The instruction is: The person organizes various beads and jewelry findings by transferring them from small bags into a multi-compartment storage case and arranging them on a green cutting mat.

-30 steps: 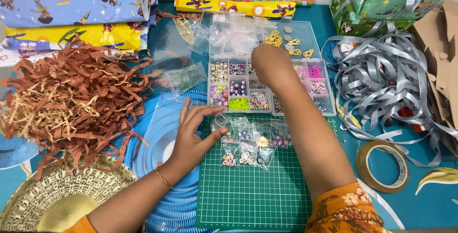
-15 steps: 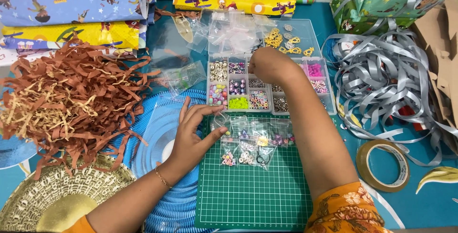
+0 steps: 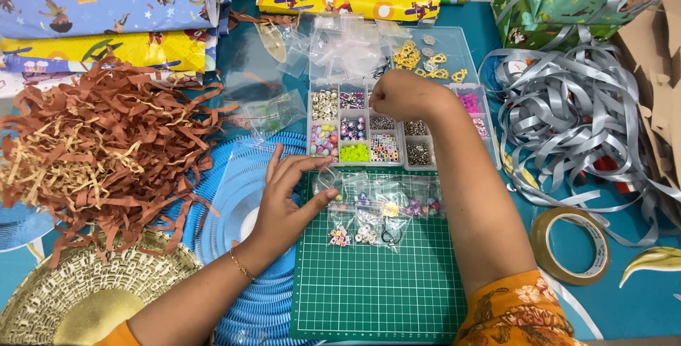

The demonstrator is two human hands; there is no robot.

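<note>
Blue tabletop [image 3: 642, 317], crowded with craft supplies from edge to edge. Front and centre lies a green cutting mat [image 3: 376, 289], and across its top edge sit several small clear bags of beads [image 3: 376, 215]. The left hand [image 3: 287, 201] rests open, fingers stretched flat, its fingertips [image 3: 323, 193] pressing the left end of those bags while the palm lies over a blue pleated disc [image 3: 227, 197]. A thin gold bracelet [image 3: 241, 264] circles that wrist. Up above, the right hand [image 3: 401, 94] is curled closed, knuckles to the camera, hovering over a clear bead organiser box [image 3: 397, 130]; whether it pinches a bead, I cannot tell, as the fingertips are hidden. The box's little compartments hold white, pink, lime and silvery beads, and gold charms [image 3: 425, 62] lie in its open lid beside empty clear bags [image 3: 347, 45]. Off to the left, a big heap of brown shredded paper [image 3: 99, 147]. To the right, a tangle of silver ribbon [image 3: 574, 112] and a roll of clear tape [image 3: 571, 247]. Folded patterned wrapping paper [image 3: 106, 6] lines the far edge.
</note>
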